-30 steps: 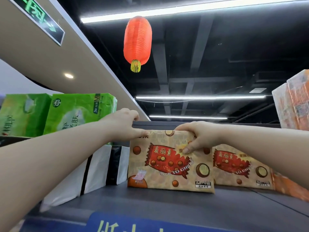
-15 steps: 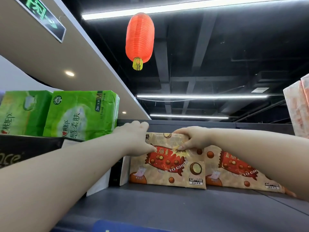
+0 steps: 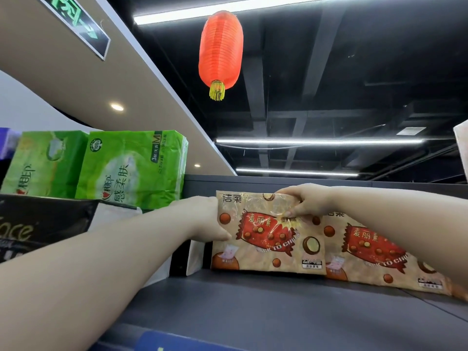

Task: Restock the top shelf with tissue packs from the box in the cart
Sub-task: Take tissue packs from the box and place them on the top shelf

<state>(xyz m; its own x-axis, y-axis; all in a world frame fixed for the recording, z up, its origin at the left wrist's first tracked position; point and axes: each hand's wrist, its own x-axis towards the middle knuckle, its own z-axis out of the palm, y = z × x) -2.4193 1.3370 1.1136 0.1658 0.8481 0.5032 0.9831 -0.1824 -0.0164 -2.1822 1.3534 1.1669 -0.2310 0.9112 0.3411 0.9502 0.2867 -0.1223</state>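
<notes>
Head view: you've pushed the tissue pack (image 3: 268, 231) deeper onto the shelf (image 3: 253, 305), touching its twin (image 3: 374, 252); left hand (image 3: 202, 219) presses its edge, right hand (image 3: 304, 201) grips its top. Nearly placed.

I read "洁柔" at the top of the tan tissue pack (image 3: 268, 231), with "麦丽素" on its red candy picture. The pack beside it (image 3: 374, 252) repeats "麦丽素". The green pack (image 3: 131, 171) shows "感柔肤", "M" and "100%". The black pack (image 3: 38, 224) reads "ace".
</notes>
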